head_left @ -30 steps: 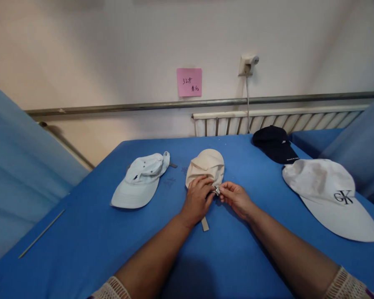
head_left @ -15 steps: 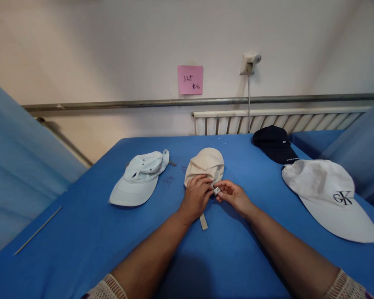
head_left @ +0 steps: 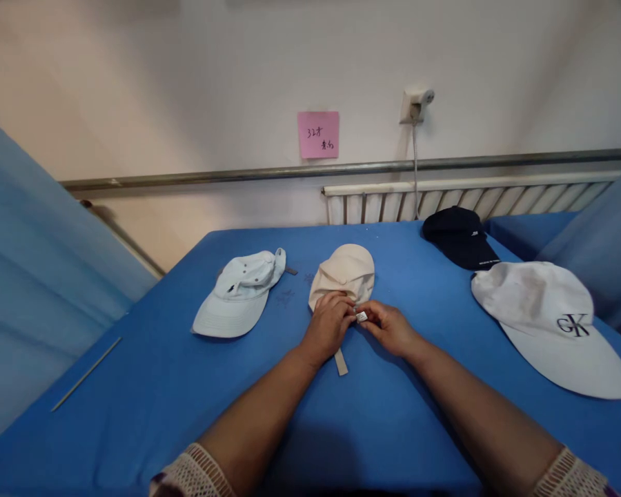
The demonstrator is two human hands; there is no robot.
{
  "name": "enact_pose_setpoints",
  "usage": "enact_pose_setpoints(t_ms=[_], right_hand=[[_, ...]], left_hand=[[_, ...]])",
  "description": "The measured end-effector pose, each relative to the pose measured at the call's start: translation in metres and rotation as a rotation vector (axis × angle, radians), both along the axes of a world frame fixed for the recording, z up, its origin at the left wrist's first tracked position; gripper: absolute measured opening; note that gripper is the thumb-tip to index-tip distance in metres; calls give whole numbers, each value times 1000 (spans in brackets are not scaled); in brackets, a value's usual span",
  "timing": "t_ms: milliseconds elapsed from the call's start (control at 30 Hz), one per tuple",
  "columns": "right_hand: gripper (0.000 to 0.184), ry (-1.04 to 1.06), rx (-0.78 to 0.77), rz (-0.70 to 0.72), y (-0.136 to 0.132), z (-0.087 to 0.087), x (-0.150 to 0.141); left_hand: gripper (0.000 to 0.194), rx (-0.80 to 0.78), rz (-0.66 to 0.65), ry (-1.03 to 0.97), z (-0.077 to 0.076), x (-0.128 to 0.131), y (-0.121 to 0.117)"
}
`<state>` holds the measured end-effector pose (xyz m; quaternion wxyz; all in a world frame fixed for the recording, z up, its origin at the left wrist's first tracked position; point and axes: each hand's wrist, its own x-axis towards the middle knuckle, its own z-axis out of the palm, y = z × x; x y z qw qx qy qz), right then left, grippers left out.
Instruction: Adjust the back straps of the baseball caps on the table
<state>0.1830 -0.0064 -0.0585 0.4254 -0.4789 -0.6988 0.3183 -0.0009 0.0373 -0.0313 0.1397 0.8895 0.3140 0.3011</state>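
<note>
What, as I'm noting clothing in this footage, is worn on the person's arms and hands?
The left sleeve and right sleeve are pale cream and lacy, edged with a ladder-like openwork band; dark purple shows higher up. Both stop short of the wrists. The left hand and right hand are bare, with no glove, ring or watch visible.

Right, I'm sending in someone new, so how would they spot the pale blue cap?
Start at the blue cover and find the beige cap near its middle. Left of that lies the pale blue cap, brim toward the near left. Its small dark emblem sets it apart from the white cap, which bears large letters, and the dark cap.
</note>
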Motion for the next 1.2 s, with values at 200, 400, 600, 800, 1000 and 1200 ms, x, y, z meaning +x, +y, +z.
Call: enact_pose_setpoints(t_ms=[200,400,600,800,1000,1200], right_hand=[[19,-150,122,10,3,-2,1],[16,-188,97,-68,4,-7,5],[19,-163,58,-95,5,-13,9],[19,-165,64,-82,5,-9,8],[19,-152,31,-87,4,-10,7],[20,-139,-14,-111,3,-11,6]], left_hand=[[3,-11,15,-8,2,2,-2],[10,33,56,-79,14,-10,1],[20,-59,331,-172,36,-61,17],[24,-292,-111,226,36,-73,-8],[14,-167,-186,393,33,-51,-24],[24,-48,-203,486,37,-47,-28]])
